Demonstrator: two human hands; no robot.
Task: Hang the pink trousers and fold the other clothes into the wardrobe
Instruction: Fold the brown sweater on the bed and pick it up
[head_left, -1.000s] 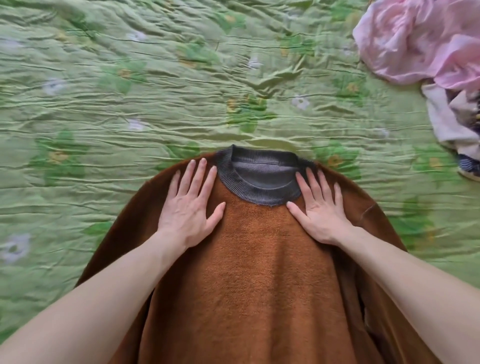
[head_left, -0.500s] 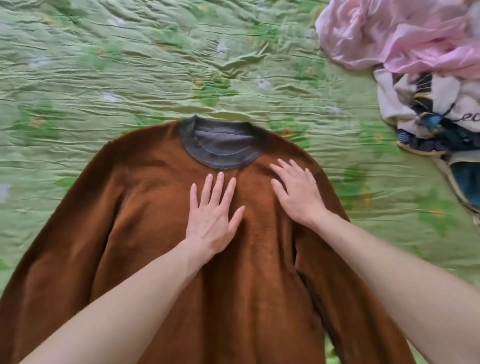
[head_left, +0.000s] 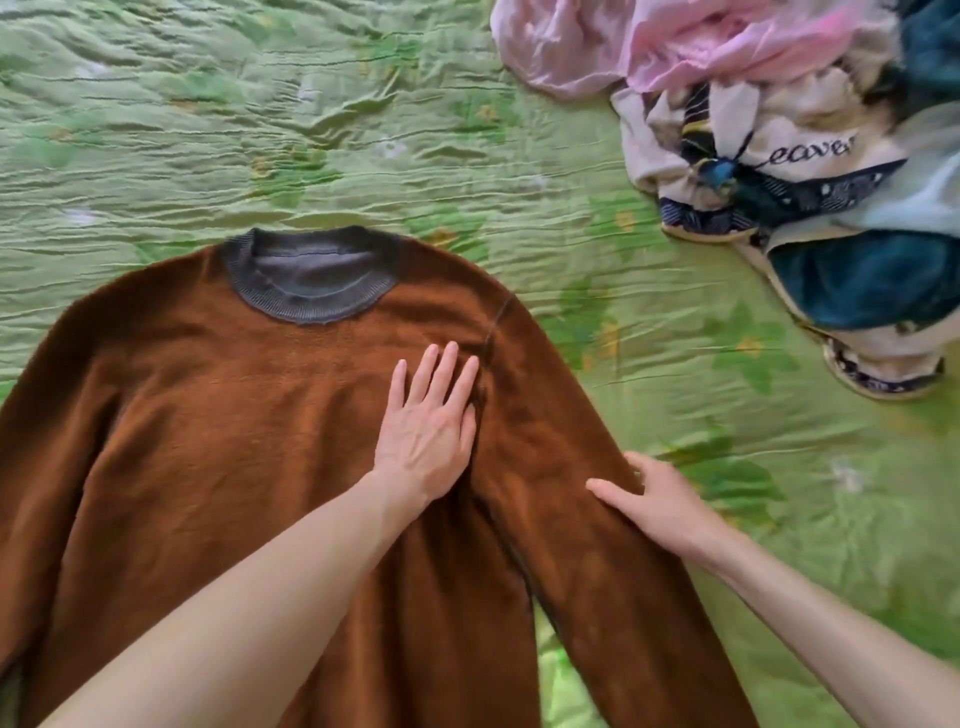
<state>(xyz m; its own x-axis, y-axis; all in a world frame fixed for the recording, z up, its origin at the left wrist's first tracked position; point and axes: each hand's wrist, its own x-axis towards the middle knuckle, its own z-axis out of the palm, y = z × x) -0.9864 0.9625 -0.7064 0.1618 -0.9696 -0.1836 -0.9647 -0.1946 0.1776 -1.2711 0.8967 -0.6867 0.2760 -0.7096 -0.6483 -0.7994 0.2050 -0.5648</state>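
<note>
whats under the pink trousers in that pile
The pink trousers lie on top of a cream printed garment, with dark teal fabric lower down. How many clothes the pile holds is hidden by the folds.

Soft, even daylight is filling the scene; shadows are lying faint beneath the hands. Motion blur is smearing the green bedspread (head_left: 322, 119) and clothes pile (head_left: 810, 156). Wide-angle distortion is bowing the edges.
</note>
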